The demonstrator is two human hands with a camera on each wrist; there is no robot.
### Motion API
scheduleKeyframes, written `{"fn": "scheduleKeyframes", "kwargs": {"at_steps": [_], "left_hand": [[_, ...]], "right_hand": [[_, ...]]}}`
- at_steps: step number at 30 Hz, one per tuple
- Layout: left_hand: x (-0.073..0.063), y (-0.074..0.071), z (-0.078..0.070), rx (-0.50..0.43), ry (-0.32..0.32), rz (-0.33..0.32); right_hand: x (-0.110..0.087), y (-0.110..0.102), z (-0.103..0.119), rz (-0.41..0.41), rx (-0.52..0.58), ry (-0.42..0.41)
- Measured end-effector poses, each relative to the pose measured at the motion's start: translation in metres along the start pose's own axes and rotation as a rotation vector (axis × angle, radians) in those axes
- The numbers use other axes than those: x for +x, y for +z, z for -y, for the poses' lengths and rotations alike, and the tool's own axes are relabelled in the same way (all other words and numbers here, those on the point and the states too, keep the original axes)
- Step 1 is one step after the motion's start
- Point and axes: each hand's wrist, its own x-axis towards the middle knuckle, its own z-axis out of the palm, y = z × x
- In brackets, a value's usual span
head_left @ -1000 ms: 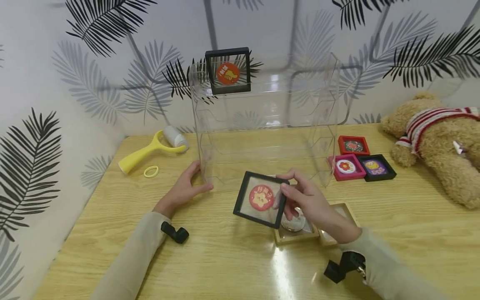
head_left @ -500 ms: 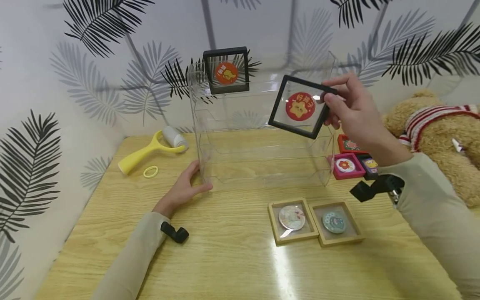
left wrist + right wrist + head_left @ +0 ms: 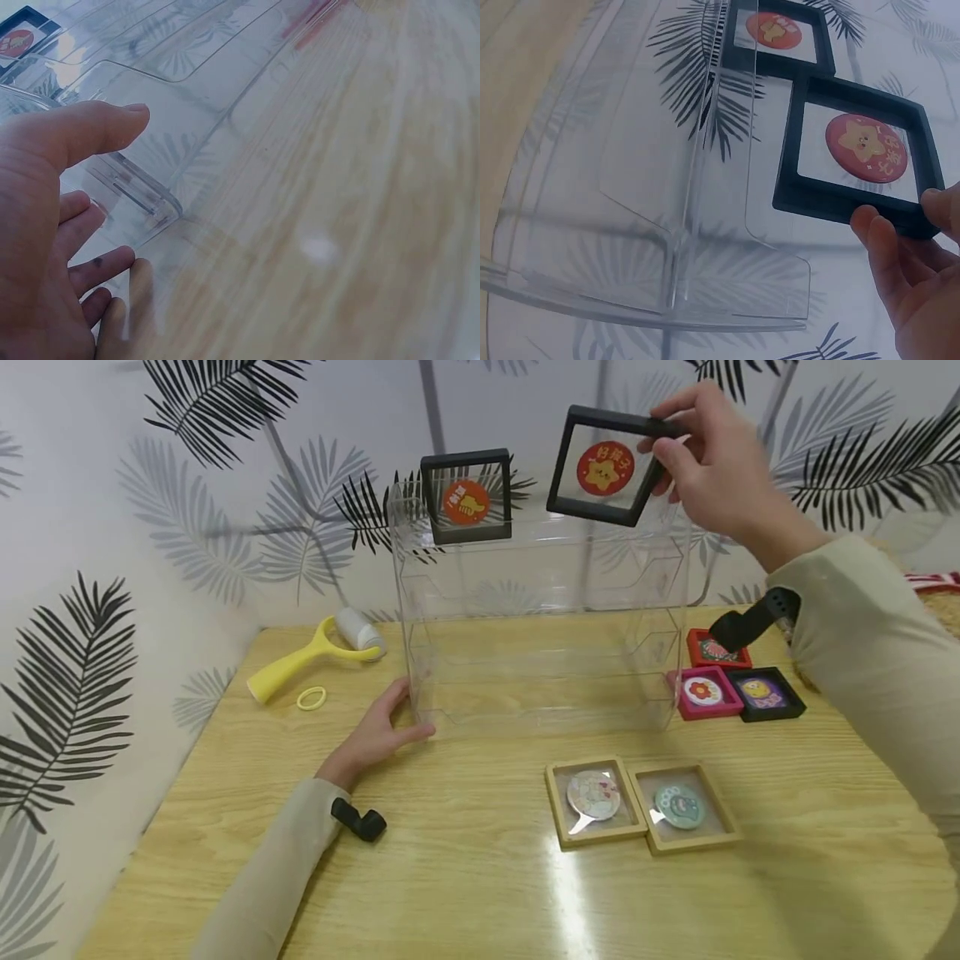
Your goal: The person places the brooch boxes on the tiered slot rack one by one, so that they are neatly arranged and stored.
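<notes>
- The black frame with the star badge (image 3: 592,511) is up in the air by the upper right end of the clear shelf (image 3: 543,662), slightly tilted; whether its lower edge touches the shelf I cannot tell.
- Inside its clear pane sits a round red badge (image 3: 605,468) with a yellow smiling star and characters.
- The right hand (image 3: 723,468) pinches this frame at its right side, thumb towards the wearer and fingers behind.
- The left hand (image 3: 375,731) is loose, resting at the shelf's lower left corner, with the thumb reaching along the front and the other fingers beside the end panel.
- A second black frame (image 3: 471,535) stands upright at the left end of the shelf's top, holding an orange-red badge with a yellow hand.
- In front of the shelf, two wooden frames (image 3: 603,838) lie flat side by side, each with a round badge.
- Right of the shelf lie a red frame (image 3: 697,647), a pink frame (image 3: 708,713) and a smaller black frame (image 3: 776,712), close together.
- Left of it lie a yellow forked handle (image 3: 288,672), a yellow ring (image 3: 311,697) and a whitish cylinder (image 3: 358,632).
- All this is on a wood-grain table (image 3: 450,885), before a leaf-patterned wall (image 3: 187,543).
</notes>
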Motion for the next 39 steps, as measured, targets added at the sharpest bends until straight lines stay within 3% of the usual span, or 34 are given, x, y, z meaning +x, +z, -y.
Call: {"fn": "scheduleKeyframes", "kwargs": {"at_steps": [4,9,15,20,25,30,35,39], "left_hand": [[0.002,-0.001,0.0,0.015,-0.028,0.007],[0.002,0.001,-0.001,0.006,-0.019,0.003],[0.005,0.005,-0.001,-0.002,-0.003,0.002],[0.005,0.005,0.0,0.005,-0.007,-0.01],[0.005,0.007,-0.003,0.004,-0.003,-0.006],[0.004,0.01,-0.004,-0.001,0.003,0.0],[0.004,0.009,-0.003,-0.008,0.012,-0.007],[0.003,0.007,-0.004,-0.014,0.015,-0.014]], "right_hand": [[0.015,-0.005,0.002,0.003,-0.084,0.043],[0.027,-0.005,0.003,0.013,-0.161,0.089],[0.03,-0.004,0.001,0.07,-0.292,0.031],[0.032,0.003,0.0,0.134,-0.313,0.013],[0.029,0.008,-0.006,0.149,-0.335,-0.029],[0.022,0.008,-0.013,0.109,-0.335,-0.067],[0.013,0.009,-0.016,0.005,-0.308,-0.071],[-0.004,0.014,-0.018,-0.12,-0.244,-0.201]]}}
